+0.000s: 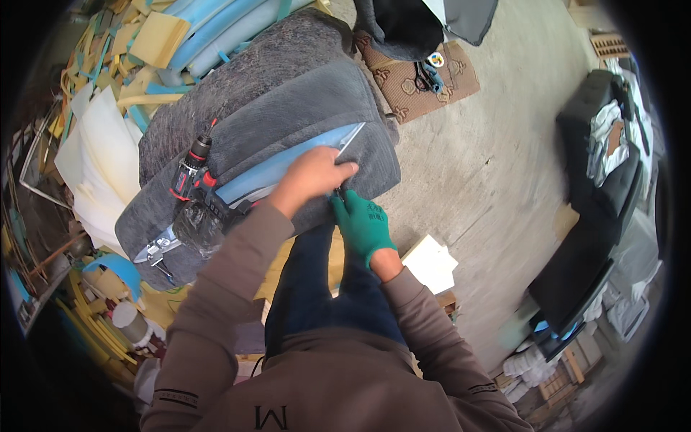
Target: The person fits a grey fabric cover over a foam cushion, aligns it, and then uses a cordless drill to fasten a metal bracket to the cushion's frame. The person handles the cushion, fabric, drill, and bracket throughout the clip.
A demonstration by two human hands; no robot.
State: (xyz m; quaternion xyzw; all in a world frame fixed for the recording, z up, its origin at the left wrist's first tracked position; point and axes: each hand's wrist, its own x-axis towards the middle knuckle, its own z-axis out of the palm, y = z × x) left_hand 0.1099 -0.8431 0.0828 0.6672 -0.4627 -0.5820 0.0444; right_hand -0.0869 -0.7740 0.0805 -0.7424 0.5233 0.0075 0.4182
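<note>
The grey concrete floor (497, 165) carries a patterned brown mat (425, 79) with black scissors (426, 76) on it, a white foam block (430, 263), a black sofa frame (597, 201) and heaped yellow and blue foam offcuts (137, 50).

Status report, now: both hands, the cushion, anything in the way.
Left hand bare, pressing grey cushion cover over blue foam. Right hand, green glove, pinching cover's lower edge. Cordless drill lying on cushion, left of hands.
</note>
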